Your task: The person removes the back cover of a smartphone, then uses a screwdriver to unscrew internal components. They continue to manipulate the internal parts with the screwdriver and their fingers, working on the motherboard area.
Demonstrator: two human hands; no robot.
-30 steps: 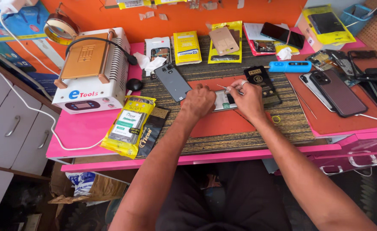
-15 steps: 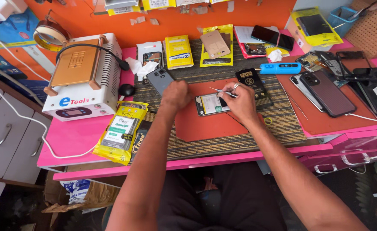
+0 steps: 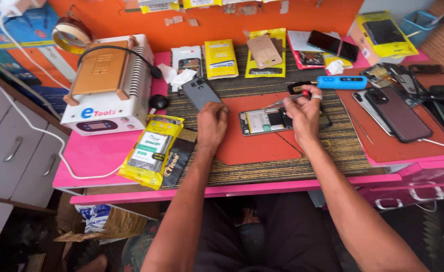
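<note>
Head view, looking down on pink workbench (image 3: pixel 106 156).

Opened smartphone (image 3: pixel 264 121), back cover off, lying flat on red work mat (image 3: pixel 254 146) near bench centre, long axis left to right. Mat resting on striped brown-black cloth (image 3: pixel 343 151).

Left hand (image 3: pixel 212 123) palm down, fingers curled, resting at left edge of red mat, just beside left end of opened phone; whether touching it cannot be told. Nothing clamped in this hand as far as visible.

Right hand (image 3: pixel 303 115) over right end of opened phone, fingers pinched on thin metal tweezers (image 3: pixel 282 102), tips pointing left above phone's upper edge. Ring on one finger.

Grey phone back cover (image 3: pixel 201 93) lying tilted just behind left hand. Blue handheld tool (image 3: pixel 342 82) behind right hand, parallel to far edge. Dark maroon phone (image 3: pixel 393 113) face down toward right edge on second red mat.

White heating-plate machine (image 3: pixel 108 83) with copper-coloured top at far left corner. Yellow accessory packet (image 3: pixel 151 151) near front edge, left of left forearm. More yellow packets (image 3: pixel 221 59) along far edge against orange wall.
</note>
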